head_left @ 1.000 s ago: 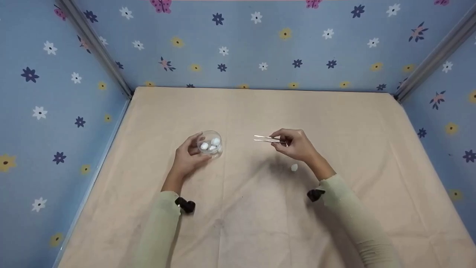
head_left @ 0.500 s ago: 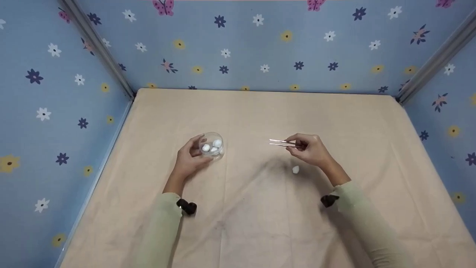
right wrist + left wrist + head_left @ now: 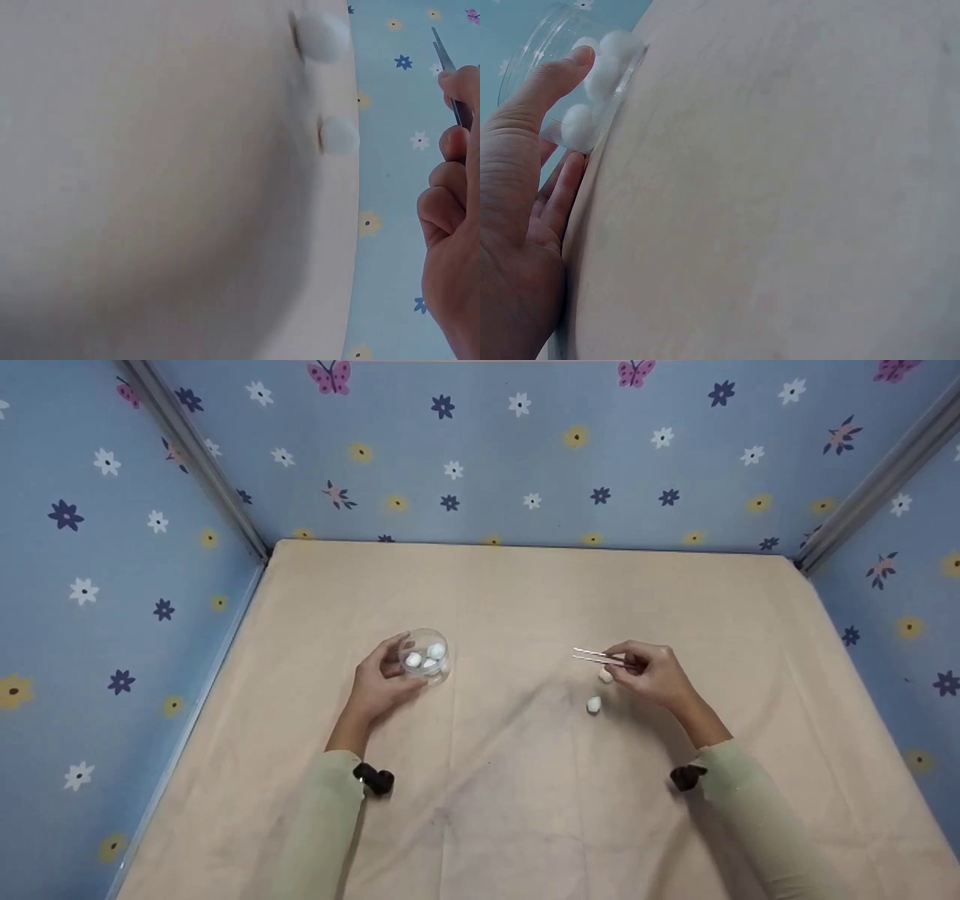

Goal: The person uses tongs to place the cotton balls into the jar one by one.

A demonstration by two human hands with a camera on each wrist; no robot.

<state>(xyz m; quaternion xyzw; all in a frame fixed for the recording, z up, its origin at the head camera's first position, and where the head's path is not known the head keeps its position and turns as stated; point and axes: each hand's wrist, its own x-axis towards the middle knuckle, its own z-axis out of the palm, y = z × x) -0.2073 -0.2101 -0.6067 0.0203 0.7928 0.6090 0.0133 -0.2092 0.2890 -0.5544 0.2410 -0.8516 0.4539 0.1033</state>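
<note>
My left hand (image 3: 382, 679) holds a clear round jar (image 3: 445, 666) on the table, thumb on one side and fingers on the other. Several white cotton balls (image 3: 430, 660) lie inside it; in the left wrist view cotton balls (image 3: 604, 75) show through its clear wall. Between thumb and fingers, my right hand (image 3: 652, 675) pinches metal tweezers (image 3: 589, 655). The tweezers point left, their tips apart with nothing between them. Below the right hand, one cotton ball (image 3: 594, 705) lies on the table, and another cotton ball (image 3: 606, 678) is partly covered by the fingers.
A beige cloth (image 3: 510, 780) with creases covers the table. Blue flowered panels (image 3: 487, 450) stand along the back and both sides, with grey metal posts (image 3: 202, 457) at the corners. Small black cameras (image 3: 373, 778) sit at both wrists.
My right hand has moved right and nearer to me, tweezers still in its fingers. A second cotton ball now shows beside that hand. The left hand and jar have stayed in place.
</note>
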